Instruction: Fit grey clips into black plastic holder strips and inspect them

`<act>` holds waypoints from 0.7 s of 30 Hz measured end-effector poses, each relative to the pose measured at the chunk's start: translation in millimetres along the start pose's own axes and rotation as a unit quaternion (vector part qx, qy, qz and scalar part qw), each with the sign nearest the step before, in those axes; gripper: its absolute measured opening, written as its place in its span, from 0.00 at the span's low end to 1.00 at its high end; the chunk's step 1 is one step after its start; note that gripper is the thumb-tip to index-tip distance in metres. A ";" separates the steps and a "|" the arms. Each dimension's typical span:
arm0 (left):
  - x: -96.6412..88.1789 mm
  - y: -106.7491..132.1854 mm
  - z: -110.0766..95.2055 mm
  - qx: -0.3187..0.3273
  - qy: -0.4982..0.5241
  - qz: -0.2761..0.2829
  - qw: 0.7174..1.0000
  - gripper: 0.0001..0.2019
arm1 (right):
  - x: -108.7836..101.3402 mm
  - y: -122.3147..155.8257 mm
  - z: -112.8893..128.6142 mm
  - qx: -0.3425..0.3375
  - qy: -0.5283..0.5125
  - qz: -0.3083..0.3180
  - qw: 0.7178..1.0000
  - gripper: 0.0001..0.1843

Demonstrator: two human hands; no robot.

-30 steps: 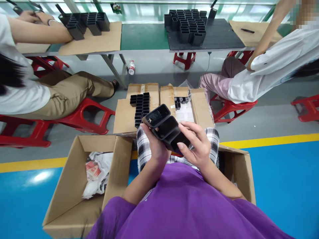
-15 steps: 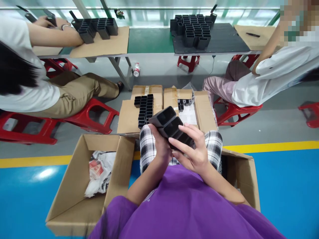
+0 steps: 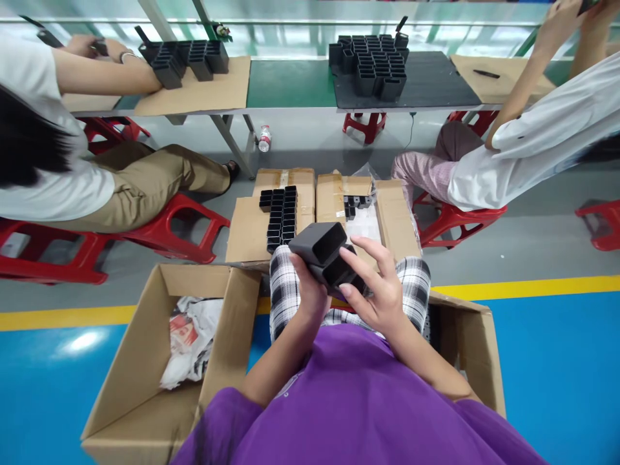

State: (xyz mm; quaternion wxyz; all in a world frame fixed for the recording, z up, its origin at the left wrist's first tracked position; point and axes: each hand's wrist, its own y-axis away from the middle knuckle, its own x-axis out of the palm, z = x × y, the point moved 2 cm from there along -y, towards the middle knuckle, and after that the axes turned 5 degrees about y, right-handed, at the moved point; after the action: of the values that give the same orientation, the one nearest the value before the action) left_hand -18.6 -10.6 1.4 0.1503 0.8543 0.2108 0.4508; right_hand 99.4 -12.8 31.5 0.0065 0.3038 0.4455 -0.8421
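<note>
Above my lap, my left hand (image 3: 312,290) grips several black rectangular hollow cases (image 3: 322,245) from their left and lower sides, their open ends tilted toward the right. The fingers of my right hand (image 3: 380,284) are on the right side of the same bundle, with fingertips at the rims of the lower cases and one finger lifted off. Just beyond my knees, a block of similar black cases (image 3: 282,216) stands in rows on a cardboard box. To its right, a few smaller-looking black pieces (image 3: 356,205) lie in an opened carton (image 3: 394,206).
At my left stands an open cardboard box (image 3: 123,361) holding crumpled plastic bags (image 3: 191,339); another box (image 3: 477,349) is at my right. Two people in white tops sit on red stools (image 3: 181,226) at a bench (image 3: 290,84) bearing more black cases (image 3: 375,64). A bottle (image 3: 264,138) stands below.
The case at the top of the bundle has turned and now sits askew over the others. My right fingers have shifted along the rims. The person at right has raised their hands.
</note>
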 end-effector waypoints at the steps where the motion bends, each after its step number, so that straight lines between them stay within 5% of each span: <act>1: 0.7 -0.3 -2.3 0.001 0.009 -0.003 1.000 0.35 | -0.7 0.0 -1.0 0.012 -0.014 0.001 1.000 0.26; 8: 11.9 2.6 -19.6 0.029 -0.016 0.073 0.997 0.38 | -1.7 1.8 -1.3 0.051 -0.098 -0.002 0.994 0.28; 16: 11.8 3.8 -19.4 0.038 -0.015 0.047 0.998 0.35 | 0.8 -2.4 0.9 0.026 -0.124 0.015 0.992 0.28; 21: 9.0 2.5 -23.7 0.003 -0.021 0.126 0.992 0.32 | 0.4 2.5 0.7 0.038 -0.175 -0.031 0.983 0.20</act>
State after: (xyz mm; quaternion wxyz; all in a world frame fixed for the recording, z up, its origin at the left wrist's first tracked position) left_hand -33.2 -6.7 21.9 0.0946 0.8837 0.0997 0.4473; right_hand 99.4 -14.7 29.7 0.0465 0.1382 0.4144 -0.8983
